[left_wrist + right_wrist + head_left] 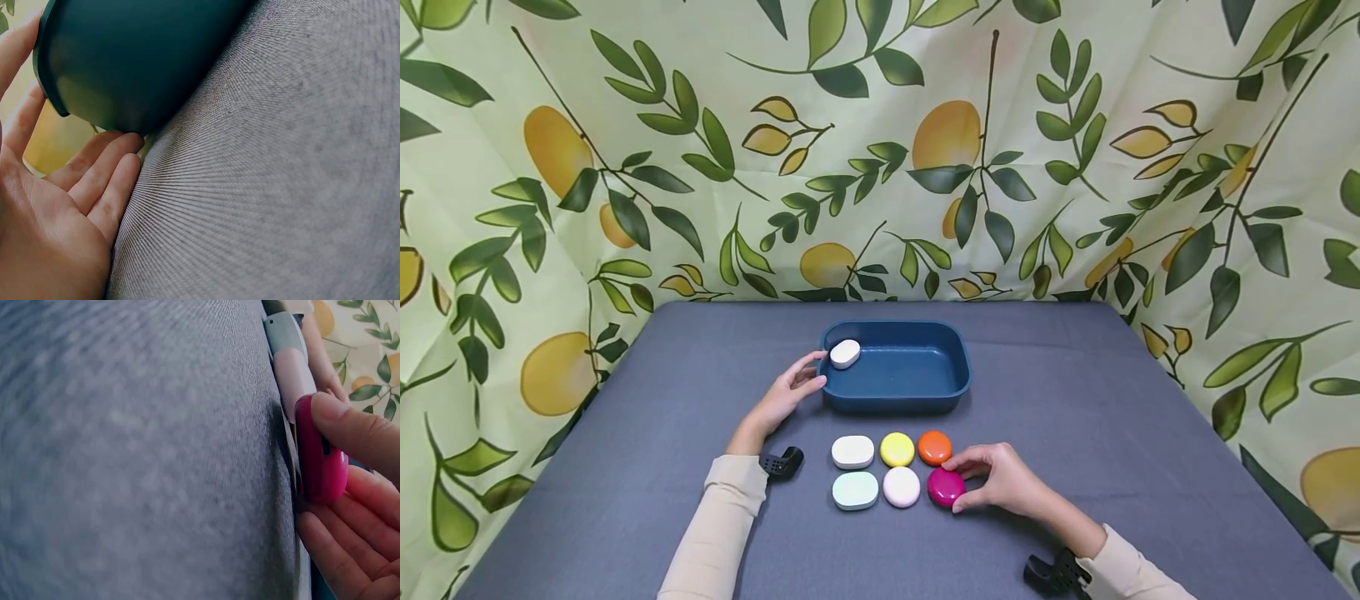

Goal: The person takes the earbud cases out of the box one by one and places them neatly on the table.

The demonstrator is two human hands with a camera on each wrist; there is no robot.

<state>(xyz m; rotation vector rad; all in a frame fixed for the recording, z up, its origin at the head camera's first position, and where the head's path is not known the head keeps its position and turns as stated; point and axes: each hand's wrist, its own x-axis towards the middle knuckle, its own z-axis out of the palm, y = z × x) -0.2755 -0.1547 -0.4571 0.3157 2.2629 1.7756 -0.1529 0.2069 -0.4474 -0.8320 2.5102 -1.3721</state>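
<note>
My right hand (1000, 479) pinches a glossy magenta round case (946, 487) between thumb and fingers. Seen edge-on in the right wrist view, the magenta case (320, 450) has a dark slot in its side. Next to it lie a pale pink round case (902, 487) and a mint oblong one (855, 491). Behind these is a row of a white oblong case (853, 452), a yellow round one (897, 450) and an orange round one (935, 448). My left hand (786, 396) touches the left end of a blue tray (891, 404), its fingers (103, 169) nearly straight against the wall.
Inside the tray, at its left end, sits another white oblong case (845, 354). A grey-blue cloth (1075, 400) covers the table. Behind and beside it hangs a leaf-and-fruit patterned curtain (865, 225). Black wrist mounts (782, 463) jut from both wrists.
</note>
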